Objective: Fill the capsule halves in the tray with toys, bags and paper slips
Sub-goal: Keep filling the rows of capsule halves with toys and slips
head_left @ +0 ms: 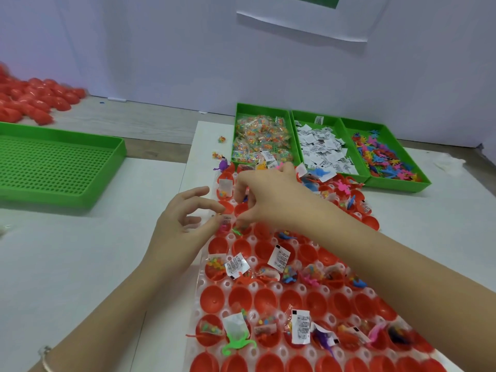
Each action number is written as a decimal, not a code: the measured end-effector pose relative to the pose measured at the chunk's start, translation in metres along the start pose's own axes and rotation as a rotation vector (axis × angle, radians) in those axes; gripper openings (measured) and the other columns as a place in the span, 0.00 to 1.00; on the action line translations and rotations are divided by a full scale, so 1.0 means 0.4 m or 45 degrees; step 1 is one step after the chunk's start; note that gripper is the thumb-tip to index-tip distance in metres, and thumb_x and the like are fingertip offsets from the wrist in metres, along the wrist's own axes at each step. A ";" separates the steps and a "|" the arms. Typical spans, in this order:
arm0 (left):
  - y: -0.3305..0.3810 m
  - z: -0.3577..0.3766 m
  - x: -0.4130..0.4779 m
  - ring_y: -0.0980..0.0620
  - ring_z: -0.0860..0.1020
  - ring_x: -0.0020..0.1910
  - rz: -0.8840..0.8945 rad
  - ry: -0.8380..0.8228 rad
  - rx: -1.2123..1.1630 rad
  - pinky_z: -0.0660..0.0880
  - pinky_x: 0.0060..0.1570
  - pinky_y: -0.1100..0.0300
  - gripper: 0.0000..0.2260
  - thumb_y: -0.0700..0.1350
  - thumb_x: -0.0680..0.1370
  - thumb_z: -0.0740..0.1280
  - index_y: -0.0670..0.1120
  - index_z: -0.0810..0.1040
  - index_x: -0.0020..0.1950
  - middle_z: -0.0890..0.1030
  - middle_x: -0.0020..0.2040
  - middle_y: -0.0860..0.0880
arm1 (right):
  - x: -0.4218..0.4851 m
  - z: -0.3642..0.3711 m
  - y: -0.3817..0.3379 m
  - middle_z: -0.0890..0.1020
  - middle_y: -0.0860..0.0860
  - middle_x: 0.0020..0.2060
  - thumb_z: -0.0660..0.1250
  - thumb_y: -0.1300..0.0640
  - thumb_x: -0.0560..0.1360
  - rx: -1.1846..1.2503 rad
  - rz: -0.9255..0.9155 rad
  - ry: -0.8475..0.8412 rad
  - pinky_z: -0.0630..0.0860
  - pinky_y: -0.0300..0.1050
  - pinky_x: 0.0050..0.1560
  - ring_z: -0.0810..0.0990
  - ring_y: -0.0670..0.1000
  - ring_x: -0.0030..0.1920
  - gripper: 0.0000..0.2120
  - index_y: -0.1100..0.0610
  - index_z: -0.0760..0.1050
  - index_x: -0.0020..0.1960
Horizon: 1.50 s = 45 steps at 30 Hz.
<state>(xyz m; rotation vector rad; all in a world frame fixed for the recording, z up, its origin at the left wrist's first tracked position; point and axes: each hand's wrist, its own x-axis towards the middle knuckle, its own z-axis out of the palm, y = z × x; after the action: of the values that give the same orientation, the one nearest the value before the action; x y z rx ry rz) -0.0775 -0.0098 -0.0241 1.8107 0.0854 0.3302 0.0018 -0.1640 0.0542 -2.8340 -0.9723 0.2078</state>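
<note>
From the head view, the white table (80,251) carries a clear tray (226,284) that runs from the middle toward the near right corner. Its far end almost touches three green bins (295,135) standing near the far edge by the wall. A wide strip of table lies between the tray's left edge and a perforated green tray (53,167) at the left edge. A pile of red capsules (32,100) lies in the far left corner.

The tray is full of red capsule halves (214,296), open side up. Some rows hold toys (239,345), bags (213,263) and paper slips (279,257); other rows show only bare red.

The left hand (185,218) is at the tray's left edge, fingers narrow and curled. The right hand (271,200) reaches over the far rows, fingers bent down and close together. I cannot tell if either hand holds something.
</note>
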 end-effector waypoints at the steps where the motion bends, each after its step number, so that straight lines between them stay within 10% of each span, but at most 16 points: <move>1: 0.003 0.000 -0.001 0.57 0.76 0.61 0.003 0.000 -0.006 0.75 0.59 0.45 0.09 0.45 0.71 0.75 0.61 0.83 0.41 0.75 0.62 0.59 | -0.006 -0.010 0.009 0.73 0.40 0.33 0.73 0.45 0.69 0.049 0.006 0.011 0.55 0.53 0.64 0.73 0.43 0.41 0.13 0.47 0.72 0.48; 7: 0.013 0.002 -0.014 0.61 0.74 0.62 0.052 -0.034 -0.010 0.73 0.56 0.55 0.10 0.60 0.64 0.70 0.61 0.82 0.42 0.76 0.62 0.61 | -0.045 -0.100 0.122 0.79 0.42 0.35 0.71 0.40 0.69 0.312 0.089 0.176 0.64 0.47 0.56 0.74 0.35 0.36 0.10 0.44 0.77 0.46; 12: -0.012 0.008 -0.010 0.59 0.78 0.56 0.094 0.024 -0.007 0.75 0.49 0.57 0.08 0.54 0.65 0.73 0.57 0.84 0.42 0.78 0.60 0.61 | -0.037 -0.181 0.346 0.79 0.44 0.34 0.73 0.49 0.71 0.501 0.369 0.498 0.70 0.32 0.30 0.75 0.38 0.30 0.04 0.46 0.78 0.40; 16: -0.009 0.018 0.000 0.59 0.80 0.50 0.155 0.101 0.042 0.76 0.45 0.59 0.09 0.56 0.62 0.71 0.57 0.84 0.40 0.80 0.56 0.58 | 0.000 -0.189 0.527 0.81 0.47 0.42 0.72 0.56 0.72 0.500 0.617 0.596 0.75 0.43 0.42 0.80 0.49 0.44 0.05 0.48 0.78 0.43; 21: -0.035 0.029 0.014 0.52 0.80 0.47 0.183 0.111 0.032 0.76 0.38 0.58 0.17 0.29 0.64 0.77 0.51 0.85 0.38 0.82 0.52 0.49 | 0.072 -0.099 0.569 0.76 0.51 0.63 0.72 0.45 0.71 0.253 0.602 -0.040 0.73 0.46 0.60 0.77 0.50 0.59 0.27 0.52 0.73 0.67; 25: -0.043 0.021 0.023 0.57 0.80 0.40 0.115 0.143 -0.032 0.76 0.37 0.69 0.16 0.20 0.67 0.68 0.40 0.83 0.39 0.81 0.55 0.44 | 0.111 -0.045 0.558 0.80 0.51 0.59 0.70 0.52 0.75 0.049 0.476 -0.013 0.75 0.41 0.50 0.79 0.49 0.54 0.14 0.53 0.79 0.60; 32: -0.041 0.014 0.033 0.64 0.80 0.45 0.019 0.181 -0.175 0.76 0.41 0.72 0.12 0.24 0.71 0.66 0.39 0.81 0.44 0.80 0.58 0.46 | 0.077 -0.059 0.590 0.82 0.52 0.54 0.69 0.61 0.74 0.185 0.501 0.163 0.77 0.43 0.55 0.79 0.48 0.52 0.11 0.56 0.79 0.57; 36: -0.030 0.016 0.020 0.60 0.80 0.51 -0.036 0.142 -0.222 0.78 0.47 0.62 0.15 0.30 0.73 0.69 0.50 0.84 0.42 0.80 0.58 0.54 | 0.055 -0.048 0.603 0.81 0.49 0.41 0.71 0.62 0.72 0.259 0.522 0.240 0.72 0.34 0.36 0.78 0.44 0.38 0.14 0.56 0.79 0.57; 45: -0.001 0.004 0.013 0.61 0.78 0.56 -0.057 0.137 -0.152 0.74 0.47 0.65 0.10 0.45 0.68 0.69 0.61 0.83 0.40 0.78 0.58 0.55 | 0.063 -0.068 0.594 0.82 0.54 0.55 0.66 0.58 0.77 0.111 0.487 0.225 0.72 0.42 0.41 0.79 0.49 0.43 0.09 0.57 0.80 0.55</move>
<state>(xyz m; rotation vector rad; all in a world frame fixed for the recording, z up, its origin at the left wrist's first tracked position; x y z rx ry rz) -0.0720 -0.0098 -0.0238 1.6699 0.1774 0.3926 0.1685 -0.3364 0.0370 -2.8702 -0.3726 0.0349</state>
